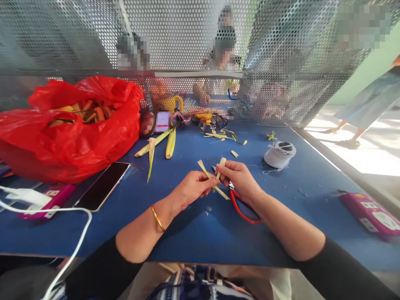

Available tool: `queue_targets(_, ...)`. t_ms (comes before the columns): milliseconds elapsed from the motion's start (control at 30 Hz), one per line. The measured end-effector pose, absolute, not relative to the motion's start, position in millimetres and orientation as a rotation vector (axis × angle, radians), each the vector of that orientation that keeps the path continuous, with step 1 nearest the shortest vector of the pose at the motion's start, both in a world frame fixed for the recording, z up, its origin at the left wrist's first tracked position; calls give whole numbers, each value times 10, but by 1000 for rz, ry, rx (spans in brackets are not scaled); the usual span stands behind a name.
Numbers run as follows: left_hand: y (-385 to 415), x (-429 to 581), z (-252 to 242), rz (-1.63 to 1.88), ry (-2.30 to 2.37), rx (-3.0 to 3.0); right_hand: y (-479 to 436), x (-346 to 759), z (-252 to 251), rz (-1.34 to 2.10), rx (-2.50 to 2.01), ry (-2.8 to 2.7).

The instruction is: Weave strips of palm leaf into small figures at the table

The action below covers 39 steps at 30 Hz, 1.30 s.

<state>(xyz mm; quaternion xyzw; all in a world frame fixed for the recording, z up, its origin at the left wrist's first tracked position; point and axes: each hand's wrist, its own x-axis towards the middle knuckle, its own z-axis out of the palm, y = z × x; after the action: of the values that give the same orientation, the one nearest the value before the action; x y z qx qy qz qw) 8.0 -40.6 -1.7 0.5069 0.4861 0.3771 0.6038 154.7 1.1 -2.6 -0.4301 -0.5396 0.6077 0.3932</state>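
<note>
Above the middle of the blue table, my left hand [200,185] pinches a thin pale-green leaf strip [203,167], whose other end slants down to the right. Close against it, my right hand [237,173] grips a wider, folded leaf piece [221,166] standing upright. The two strips cross between my fingertips. Red-handled scissors [246,216] extend from under my right hand, blades partly hidden; whether they lie on the table or hang from the hand I cannot tell. A small leaf scrap [234,153] lies just beyond the hands.
A red plastic bag [121,129] of leaf pieces fills the left. Husk pieces [170,143] lie at centre back, a white thread spool [279,155] at right. Phone [104,187], white cable [84,227] and pink boxes [371,214] flank me. Behind a perforated screen [187,37] people sit.
</note>
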Motion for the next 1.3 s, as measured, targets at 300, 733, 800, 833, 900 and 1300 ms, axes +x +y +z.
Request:
queue_targets(300,-381,49,24,1082,1069,870,40,1697,157,704,-1122,-1529)
queue_targets(733,-383,88,47,1351,970,691,-251,1389,-161,1013,-1024,-1916)
queue_targets(800,-399,94,54,1363,977,665,-276,1396,-159,975,-983,-1942)
queue_targets(833,-403,92,56,1361,981,654,-293,1403,-150,944,-961,-1964)
queue_targets(900,-400,73,60,1346,988,645,-330,1425,-115,860,-906,-2029)
queue_targets(1300,-368,-74,164,1195,982,730,-117,1617,14,108,-1072,-2299)
